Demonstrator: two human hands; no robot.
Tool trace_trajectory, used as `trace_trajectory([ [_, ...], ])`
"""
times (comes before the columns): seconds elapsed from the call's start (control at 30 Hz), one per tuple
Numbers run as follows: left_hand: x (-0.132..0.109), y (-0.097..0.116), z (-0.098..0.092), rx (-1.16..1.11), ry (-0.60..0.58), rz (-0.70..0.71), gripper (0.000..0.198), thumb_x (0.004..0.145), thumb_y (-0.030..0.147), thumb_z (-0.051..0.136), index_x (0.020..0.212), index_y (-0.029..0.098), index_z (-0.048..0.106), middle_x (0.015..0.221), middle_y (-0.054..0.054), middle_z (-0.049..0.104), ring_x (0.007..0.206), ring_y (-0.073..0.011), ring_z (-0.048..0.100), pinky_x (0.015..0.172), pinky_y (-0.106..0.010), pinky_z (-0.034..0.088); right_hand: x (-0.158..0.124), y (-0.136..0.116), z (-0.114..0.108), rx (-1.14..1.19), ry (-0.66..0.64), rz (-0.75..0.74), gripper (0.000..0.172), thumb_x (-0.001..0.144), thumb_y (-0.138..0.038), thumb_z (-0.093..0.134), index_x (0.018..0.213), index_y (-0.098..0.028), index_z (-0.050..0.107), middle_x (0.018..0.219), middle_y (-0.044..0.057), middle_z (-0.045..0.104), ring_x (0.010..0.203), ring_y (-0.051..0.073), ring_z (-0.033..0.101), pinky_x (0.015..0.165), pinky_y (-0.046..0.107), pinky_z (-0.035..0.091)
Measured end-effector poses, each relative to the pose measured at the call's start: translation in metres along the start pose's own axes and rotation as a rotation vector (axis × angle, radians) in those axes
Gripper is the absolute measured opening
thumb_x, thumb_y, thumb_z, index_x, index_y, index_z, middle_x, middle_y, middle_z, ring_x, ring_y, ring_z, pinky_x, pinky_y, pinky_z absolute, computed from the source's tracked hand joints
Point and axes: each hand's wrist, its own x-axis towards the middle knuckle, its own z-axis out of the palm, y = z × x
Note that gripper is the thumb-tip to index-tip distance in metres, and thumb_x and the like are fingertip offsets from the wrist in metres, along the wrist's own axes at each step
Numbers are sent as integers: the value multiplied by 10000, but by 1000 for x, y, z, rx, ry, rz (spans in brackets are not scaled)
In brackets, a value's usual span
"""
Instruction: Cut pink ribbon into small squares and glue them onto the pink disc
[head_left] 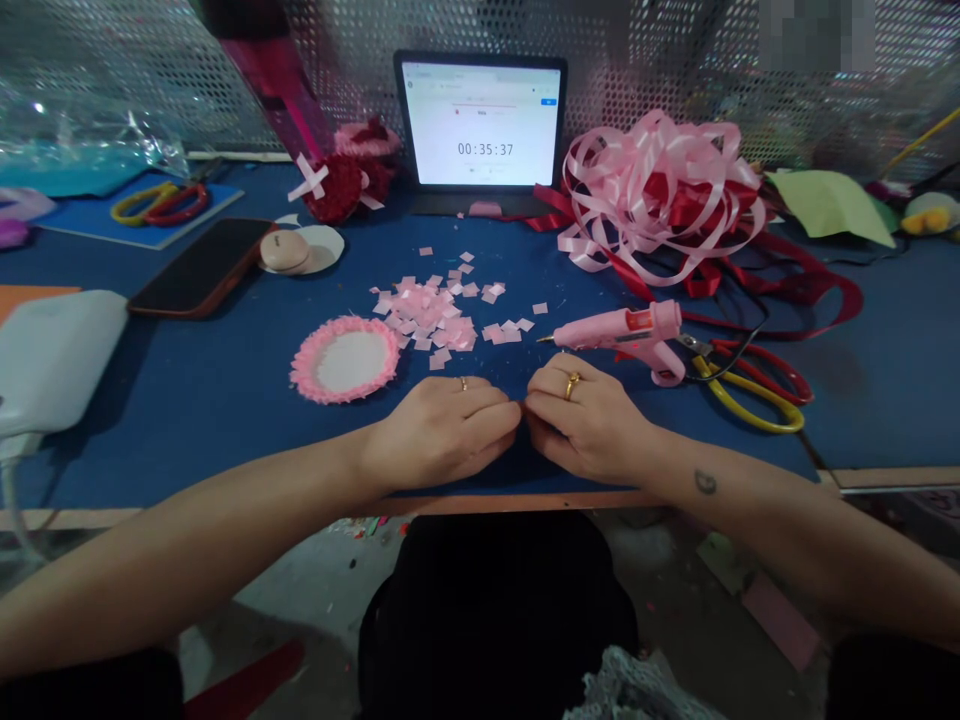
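I see my left hand [439, 428] and right hand [585, 415] meeting fingertip to fingertip at the table's [187, 400] near edge; the paper squares [439, 310] lie behind them, the round frilled disc [345, 358] left, the glue gun [626, 335] right, scissors [750, 385] beyond it, the tablet [484, 125] at the back

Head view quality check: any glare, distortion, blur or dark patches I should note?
Head view: the tablet screen is bright yet its timer stays readable; wide-lens bending curves the table edge and stretches the forearms; a pixelated patch sits top right; below the table it is dark; left hand and right hand are sharp, but what the fingertips pinch is hidden.
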Motion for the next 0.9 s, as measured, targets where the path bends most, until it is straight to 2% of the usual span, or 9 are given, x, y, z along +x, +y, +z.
trace_trajectory([
  [0.13, 0, 1, 0, 39, -37, 30, 215, 831, 110, 515, 625, 169, 538, 586, 17, 608, 564, -90, 576, 539, -195, 454, 1, -1, 3, -55, -2, -10, 247, 812, -88, 439, 615, -150, 575, 641, 65, 568, 641, 179, 425, 608, 295, 441],
  [0.33, 0, -1, 1, 10, 51, -23, 104, 819, 123, 527, 732, 150, 577, 700, -8, 665, 630, -91, 605, 572, -185, 469, 0, 1, 0, -69, 7, -27, 243, 834, -108, 414, 673, -126, 595, 679, 90, 584, 659, 190, 428, 632, 313, 450],
  [0.57, -1, -2, 3, -89, 44, -59, 91, 805, 90, 516, 811, 132, 597, 743, -23, 672, 680, -100, 621, 621, -188, 503, -1, 3, -1, -49, -15, -25, 253, 841, -119, 395, 671, -137, 581, 677, 81, 571, 651, 185, 412, 626, 314, 448],
  [0.9, 1, 1, 2, -78, 36, -66, 165, 801, 92, 507, 667, 156, 577, 637, 3, 645, 579, -84, 589, 554, -183, 471, 1, -1, 0, -17, 1, -15, 236, 824, -105, 409, 641, -154, 549, 649, 60, 532, 648, 178, 403, 633, 303, 431],
])
